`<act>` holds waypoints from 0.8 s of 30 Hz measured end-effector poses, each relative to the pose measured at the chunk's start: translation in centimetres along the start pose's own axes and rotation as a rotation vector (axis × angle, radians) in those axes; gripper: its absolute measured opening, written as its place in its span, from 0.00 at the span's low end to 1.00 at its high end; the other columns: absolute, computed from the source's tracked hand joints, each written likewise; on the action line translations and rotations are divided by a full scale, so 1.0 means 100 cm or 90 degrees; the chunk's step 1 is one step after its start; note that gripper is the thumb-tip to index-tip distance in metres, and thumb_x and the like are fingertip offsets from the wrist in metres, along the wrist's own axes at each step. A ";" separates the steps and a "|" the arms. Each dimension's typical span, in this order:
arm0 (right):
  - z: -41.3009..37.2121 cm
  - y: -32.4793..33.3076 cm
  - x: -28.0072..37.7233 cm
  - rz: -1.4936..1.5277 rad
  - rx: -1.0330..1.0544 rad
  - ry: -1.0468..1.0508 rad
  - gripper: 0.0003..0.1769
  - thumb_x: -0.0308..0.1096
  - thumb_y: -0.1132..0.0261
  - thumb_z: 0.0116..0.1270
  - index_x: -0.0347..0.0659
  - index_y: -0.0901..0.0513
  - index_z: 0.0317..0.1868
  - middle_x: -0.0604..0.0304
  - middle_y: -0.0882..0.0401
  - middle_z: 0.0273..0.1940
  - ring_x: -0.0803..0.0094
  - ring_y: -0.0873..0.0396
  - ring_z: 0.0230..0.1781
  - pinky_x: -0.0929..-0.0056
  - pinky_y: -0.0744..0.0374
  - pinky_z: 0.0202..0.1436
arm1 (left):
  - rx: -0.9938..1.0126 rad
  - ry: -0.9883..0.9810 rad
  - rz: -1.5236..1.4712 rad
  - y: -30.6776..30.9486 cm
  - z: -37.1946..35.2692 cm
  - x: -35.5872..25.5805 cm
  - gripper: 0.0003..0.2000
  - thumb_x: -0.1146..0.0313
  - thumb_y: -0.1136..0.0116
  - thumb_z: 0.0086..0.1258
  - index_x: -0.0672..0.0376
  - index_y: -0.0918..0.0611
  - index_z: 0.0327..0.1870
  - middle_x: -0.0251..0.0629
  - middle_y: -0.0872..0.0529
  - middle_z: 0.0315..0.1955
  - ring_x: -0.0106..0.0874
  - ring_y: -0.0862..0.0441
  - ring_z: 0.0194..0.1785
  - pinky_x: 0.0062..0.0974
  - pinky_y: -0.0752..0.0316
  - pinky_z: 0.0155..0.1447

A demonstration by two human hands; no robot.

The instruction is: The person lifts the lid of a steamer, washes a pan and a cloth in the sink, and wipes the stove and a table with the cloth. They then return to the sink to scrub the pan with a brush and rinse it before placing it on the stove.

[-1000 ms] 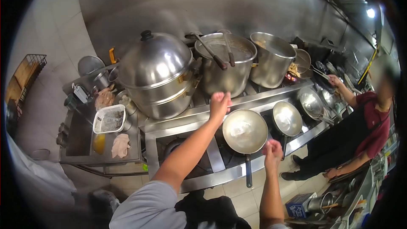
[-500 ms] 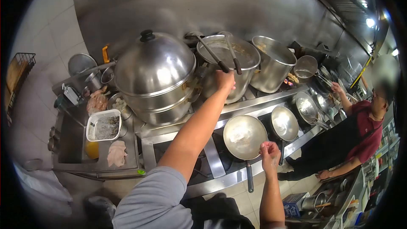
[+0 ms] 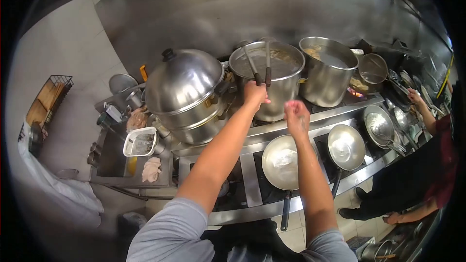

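Observation:
My left hand [image 3: 255, 94] is closed around the dark grip of a long-handled ladle [image 3: 250, 63] that slants across a tall steel stockpot [image 3: 276, 98]. A second ladle [image 3: 268, 60] lies beside it over the same rim, its grip close to my fingers. Cloudy liquid fills this pot. My right hand [image 3: 297, 115] is raised in front of the stockpot with its fingers curled together; whether anything is in them I cannot make out. Under my right forearm a wide pan [image 3: 279, 165] sits on a burner, partly covered by the arm.
A domed steamer [image 3: 187, 85] stands left of the stockpot, another tall pot [image 3: 330, 80] to its right. More pans [image 3: 346, 146] line the range. A white basket [image 3: 141, 141] and raw meat [image 3: 151, 170] are by the sink. A co-worker [image 3: 407, 179] stands at right, one hand on a handle.
My right hand has risen from beside the pan handle to in front of the stockpot. My left hand stays on the ladle grip. The view has shifted, moving the co-worker farther right.

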State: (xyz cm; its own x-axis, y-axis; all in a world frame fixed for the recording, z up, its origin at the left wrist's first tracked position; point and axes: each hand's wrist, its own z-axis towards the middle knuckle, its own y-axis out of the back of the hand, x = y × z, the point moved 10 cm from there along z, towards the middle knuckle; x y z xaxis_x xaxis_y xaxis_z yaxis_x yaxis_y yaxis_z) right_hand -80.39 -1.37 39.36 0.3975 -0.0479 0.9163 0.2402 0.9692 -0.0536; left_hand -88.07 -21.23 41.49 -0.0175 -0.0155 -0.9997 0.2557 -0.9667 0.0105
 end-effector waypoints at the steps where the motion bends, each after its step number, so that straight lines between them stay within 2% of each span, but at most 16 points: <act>1: 0.014 -0.003 0.001 -0.021 -0.017 0.018 0.18 0.42 0.34 0.62 0.35 0.22 0.42 0.59 0.20 0.26 0.73 0.22 0.26 0.73 0.25 0.34 | 0.026 0.005 -0.039 -0.006 -0.003 0.001 0.08 0.72 0.48 0.67 0.70 0.26 0.40 0.39 0.22 0.21 0.29 0.22 0.20 0.29 0.21 0.19; 2: 0.026 -0.008 0.000 -0.012 -0.007 0.014 0.18 0.42 0.34 0.62 0.35 0.22 0.42 0.59 0.20 0.26 0.73 0.22 0.26 0.73 0.25 0.34 | 0.012 0.007 -0.033 -0.005 -0.005 0.002 0.08 0.72 0.48 0.67 0.70 0.26 0.40 0.39 0.22 0.21 0.29 0.22 0.20 0.29 0.21 0.19; 4: 0.047 -0.012 0.002 -0.176 -0.034 0.018 0.23 0.48 0.35 0.62 0.38 0.23 0.48 0.53 0.18 0.29 0.60 0.19 0.34 0.64 0.24 0.42 | 0.070 0.023 -0.020 -0.016 -0.007 0.003 0.10 0.73 0.48 0.67 0.71 0.27 0.44 0.40 0.23 0.25 0.26 0.24 0.21 0.30 0.17 0.23; 6: 0.064 -0.022 -0.004 -0.188 -0.015 -0.005 0.25 0.50 0.36 0.61 0.39 0.24 0.50 0.51 0.18 0.32 0.56 0.19 0.38 0.62 0.25 0.45 | 0.052 0.013 0.000 -0.016 -0.014 -0.003 0.09 0.72 0.49 0.68 0.70 0.26 0.42 0.40 0.23 0.25 0.26 0.24 0.22 0.30 0.17 0.25; 8: 0.077 -0.027 -0.016 -0.206 0.005 -0.023 0.27 0.52 0.37 0.61 0.40 0.24 0.52 0.49 0.18 0.35 0.52 0.20 0.42 0.60 0.26 0.48 | 0.093 0.000 0.004 -0.023 -0.010 0.000 0.09 0.71 0.48 0.68 0.69 0.26 0.43 0.39 0.23 0.24 0.26 0.24 0.22 0.30 0.17 0.25; 10: 0.087 -0.028 -0.018 -0.228 -0.028 0.050 0.23 0.45 0.36 0.64 0.37 0.26 0.52 0.57 0.21 0.29 0.73 0.22 0.25 0.74 0.23 0.29 | 0.097 -0.004 0.000 -0.027 -0.008 0.001 0.09 0.71 0.48 0.68 0.69 0.26 0.42 0.38 0.23 0.24 0.25 0.24 0.21 0.30 0.17 0.25; 12: 0.087 -0.023 -0.032 -0.104 -0.027 0.018 0.24 0.46 0.36 0.64 0.38 0.26 0.53 0.59 0.21 0.32 0.75 0.23 0.28 0.75 0.24 0.30 | 0.044 0.008 -0.021 -0.023 -0.017 -0.004 0.13 0.68 0.48 0.70 0.69 0.26 0.47 0.39 0.21 0.26 0.26 0.22 0.23 0.30 0.18 0.25; 14: 0.052 -0.014 -0.004 -0.006 -0.003 -0.082 0.25 0.45 0.36 0.65 0.38 0.29 0.56 0.61 0.22 0.34 0.77 0.25 0.30 0.78 0.25 0.31 | 0.127 0.040 0.017 -0.025 -0.012 0.005 0.18 0.63 0.44 0.69 0.69 0.27 0.51 0.39 0.20 0.27 0.27 0.21 0.25 0.28 0.19 0.23; 15: 0.037 -0.009 -0.007 0.048 0.007 -0.067 0.24 0.44 0.36 0.65 0.38 0.29 0.56 0.63 0.23 0.33 0.79 0.26 0.30 0.81 0.28 0.29 | 0.114 0.038 0.012 -0.014 -0.016 0.000 0.18 0.63 0.44 0.69 0.69 0.27 0.51 0.39 0.20 0.27 0.27 0.21 0.25 0.28 0.19 0.23; 17: -0.007 0.006 -0.001 0.008 0.048 -0.060 0.20 0.40 0.36 0.66 0.39 0.28 0.53 0.64 0.26 0.31 0.79 0.28 0.30 0.79 0.28 0.33 | 0.188 0.059 0.217 0.005 -0.039 -0.009 0.21 0.59 0.41 0.66 0.68 0.24 0.50 0.38 0.19 0.28 0.27 0.20 0.25 0.28 0.20 0.23; 19: -0.064 0.017 0.005 -0.050 0.151 -0.067 0.17 0.37 0.36 0.65 0.37 0.26 0.50 0.66 0.29 0.27 0.80 0.30 0.29 0.80 0.30 0.32 | 0.198 -0.065 0.291 0.048 -0.044 -0.036 0.18 0.56 0.39 0.65 0.63 0.19 0.45 0.36 0.16 0.30 0.26 0.19 0.26 0.26 0.22 0.23; 20: -0.090 0.027 0.002 -0.149 0.196 -0.067 0.14 0.36 0.36 0.65 0.35 0.24 0.44 0.66 0.28 0.28 0.79 0.30 0.29 0.79 0.29 0.33 | 0.154 -0.168 0.391 0.077 -0.052 -0.074 0.12 0.60 0.39 0.63 0.58 0.16 0.39 0.36 0.14 0.31 0.26 0.18 0.28 0.26 0.22 0.29; 21: -0.117 0.042 -0.020 -0.195 0.217 -0.049 0.12 0.35 0.35 0.64 0.34 0.22 0.40 0.64 0.27 0.28 0.78 0.30 0.28 0.77 0.29 0.34 | 0.086 -0.262 0.425 0.109 -0.039 -0.101 0.07 0.64 0.38 0.59 0.55 0.14 0.35 0.36 0.14 0.29 0.26 0.18 0.30 0.26 0.23 0.34; 22: -0.146 0.053 -0.031 -0.182 0.234 -0.113 0.12 0.34 0.35 0.63 0.33 0.22 0.40 0.63 0.26 0.28 0.77 0.29 0.28 0.76 0.28 0.34 | 0.002 -0.222 0.414 0.154 -0.022 -0.119 0.06 0.67 0.38 0.58 0.53 0.14 0.35 0.34 0.14 0.28 0.27 0.18 0.32 0.27 0.24 0.38; 23: -0.174 0.062 -0.037 -0.170 0.250 -0.178 0.12 0.33 0.35 0.63 0.33 0.23 0.40 0.63 0.25 0.28 0.77 0.29 0.29 0.76 0.28 0.34 | -0.108 -0.337 0.464 0.202 0.014 -0.141 0.06 0.67 0.40 0.59 0.52 0.14 0.35 0.34 0.14 0.27 0.27 0.18 0.33 0.27 0.24 0.39; 24: -0.195 0.073 -0.036 -0.210 0.254 -0.196 0.11 0.33 0.35 0.63 0.33 0.23 0.40 0.62 0.24 0.28 0.77 0.28 0.29 0.76 0.28 0.34 | -0.199 -0.420 0.494 0.231 0.004 -0.182 0.06 0.66 0.41 0.59 0.52 0.14 0.34 0.35 0.14 0.27 0.30 0.17 0.34 0.29 0.24 0.40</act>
State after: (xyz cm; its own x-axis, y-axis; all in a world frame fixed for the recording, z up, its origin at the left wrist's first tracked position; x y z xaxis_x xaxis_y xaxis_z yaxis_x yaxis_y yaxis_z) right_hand -62.77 1.11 27.95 0.0701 -0.3475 0.9351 -0.0666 0.9336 0.3520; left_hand -82.17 -43.42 59.93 -0.2393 -0.8250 -0.5119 0.6571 -0.5257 0.5402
